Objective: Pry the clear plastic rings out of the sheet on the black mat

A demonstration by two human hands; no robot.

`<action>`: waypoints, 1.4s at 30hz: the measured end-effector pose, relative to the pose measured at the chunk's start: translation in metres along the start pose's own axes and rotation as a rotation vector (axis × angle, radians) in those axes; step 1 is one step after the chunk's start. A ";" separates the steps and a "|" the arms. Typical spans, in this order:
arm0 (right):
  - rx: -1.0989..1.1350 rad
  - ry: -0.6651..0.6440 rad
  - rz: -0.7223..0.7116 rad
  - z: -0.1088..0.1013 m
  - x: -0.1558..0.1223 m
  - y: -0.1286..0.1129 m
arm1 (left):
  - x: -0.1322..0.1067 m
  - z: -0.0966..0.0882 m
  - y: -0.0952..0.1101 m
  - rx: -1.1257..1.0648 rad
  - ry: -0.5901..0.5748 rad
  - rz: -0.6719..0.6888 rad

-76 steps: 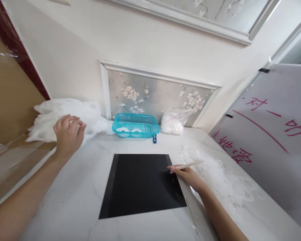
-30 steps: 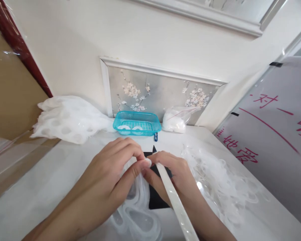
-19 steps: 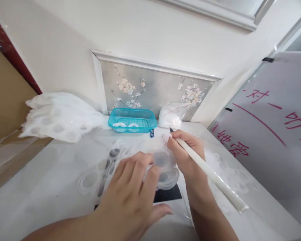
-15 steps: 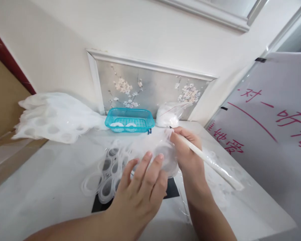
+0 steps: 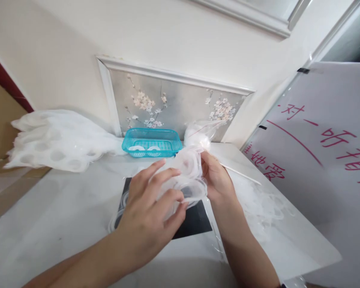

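My left hand (image 5: pixel 151 204) and my right hand (image 5: pixel 217 180) are both closed on a thin translucent plastic sheet (image 5: pixel 187 176) with round cut-outs, bunched and lifted above a black mat (image 5: pixel 193 222) on the white table. My right hand also holds a slim white stick-like tool (image 5: pixel 241 174) that points off to the right. The left fingers curl over the sheet's near side. The right fingers pinch its far edge.
A teal plastic basket (image 5: pixel 151 143) with white rings stands at the back by the wall. A heap of white perforated sheets (image 5: pixel 57 140) lies at the back left, a clear bag (image 5: pixel 199 134) beside the basket, plastic scraps (image 5: pixel 264 204) on the right, a whiteboard (image 5: pixel 324 144) with red writing beyond.
My left hand came from the heap at the back left with a sheet. Both hands have since gathered the spread sheet and lifted it off the mat. The tool now points right.
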State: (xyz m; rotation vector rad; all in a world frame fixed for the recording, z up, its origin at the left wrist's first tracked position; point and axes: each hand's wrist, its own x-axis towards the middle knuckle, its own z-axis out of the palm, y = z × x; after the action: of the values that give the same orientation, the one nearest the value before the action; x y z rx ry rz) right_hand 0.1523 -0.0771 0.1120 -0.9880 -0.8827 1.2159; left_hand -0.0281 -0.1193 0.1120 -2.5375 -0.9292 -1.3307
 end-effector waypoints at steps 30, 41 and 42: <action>-0.434 -0.357 -0.201 0.019 -0.063 -0.016 | 0.014 -0.032 -0.030 -0.380 0.023 -0.033; -0.376 -0.448 -0.126 0.021 -0.062 -0.017 | 0.009 -0.026 -0.047 0.071 0.361 0.480; -0.366 -0.453 -0.114 0.022 -0.063 -0.018 | 0.008 -0.025 -0.048 0.100 0.378 0.515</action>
State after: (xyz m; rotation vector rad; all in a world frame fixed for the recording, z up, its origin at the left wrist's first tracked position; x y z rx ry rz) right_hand 0.1286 -0.1376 0.1347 -0.9444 -1.5391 1.2251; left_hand -0.0703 -0.0868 0.1254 -2.1275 -0.2392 -1.4612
